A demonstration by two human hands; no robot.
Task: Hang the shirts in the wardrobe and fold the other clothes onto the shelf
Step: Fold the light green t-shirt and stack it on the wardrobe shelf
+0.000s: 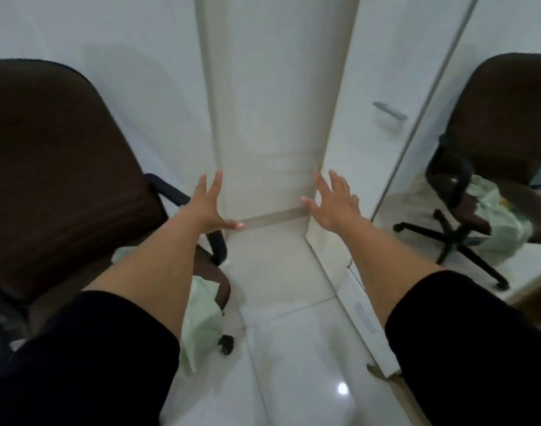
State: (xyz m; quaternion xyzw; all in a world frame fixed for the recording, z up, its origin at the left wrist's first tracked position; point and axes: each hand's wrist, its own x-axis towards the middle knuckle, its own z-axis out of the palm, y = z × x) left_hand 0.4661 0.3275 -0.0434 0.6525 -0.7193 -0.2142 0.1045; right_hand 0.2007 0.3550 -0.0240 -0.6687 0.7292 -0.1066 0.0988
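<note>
Both my arms reach forward in black sleeves. My left hand (209, 207) is spread, fingers straight, holding nothing, beside the brown office chair (63, 167). My right hand (330, 204) is also spread and empty, in front of the edge of the white wardrobe door (383, 87), which carries a grey handle (389, 110). A pale green garment (198, 321) lies on the chair seat and hangs off its front edge. Whether my fingers touch the door edge I cannot tell.
A white wall panel (275, 103) stands straight ahead with a beige skirting strip (272, 218) at its foot. At the right a mirror (493, 167) reflects the chair and the green cloth. Glossy white floor tiles (293, 348) lie below.
</note>
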